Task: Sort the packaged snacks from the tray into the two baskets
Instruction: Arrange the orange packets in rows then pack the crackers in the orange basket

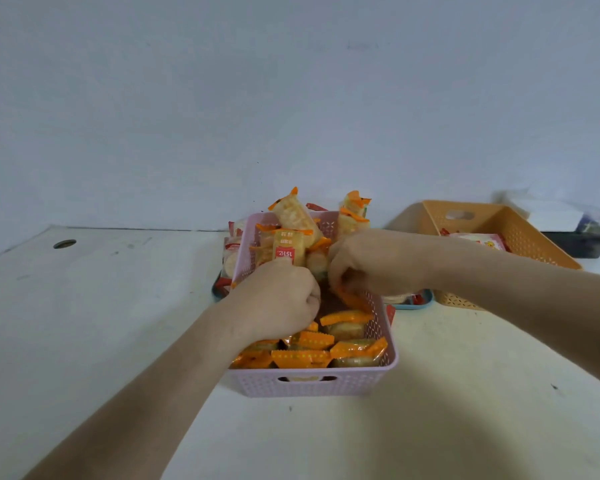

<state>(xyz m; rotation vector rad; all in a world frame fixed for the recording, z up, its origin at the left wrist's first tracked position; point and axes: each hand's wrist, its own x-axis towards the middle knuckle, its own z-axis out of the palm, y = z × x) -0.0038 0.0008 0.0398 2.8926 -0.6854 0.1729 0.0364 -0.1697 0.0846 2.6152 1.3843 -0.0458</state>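
Observation:
A pink basket (pixel 312 382) stands in the middle of the table, full of orange-edged snack packets (pixel 350 349). My left hand (pixel 279 297) is curled round a bunch of these packets (pixel 290 244) that stick up at the basket's far end. My right hand (pixel 371 261) reaches in from the right and grips an orange-edged packet (pixel 352 299) by the basket's right wall. An orange basket (pixel 530 244) at the right rear holds a red-and-white packet (pixel 482 241). A blue tray (pixel 418 301) with more packets lies mostly hidden behind the pink basket.
Red-and-white packets (pixel 231 258) show to the left of the pink basket on the tray. A dark container (pixel 582 242) with white material sits at the far right. A round hole (pixel 64 243) is in the table at the far left. A wall rises behind.

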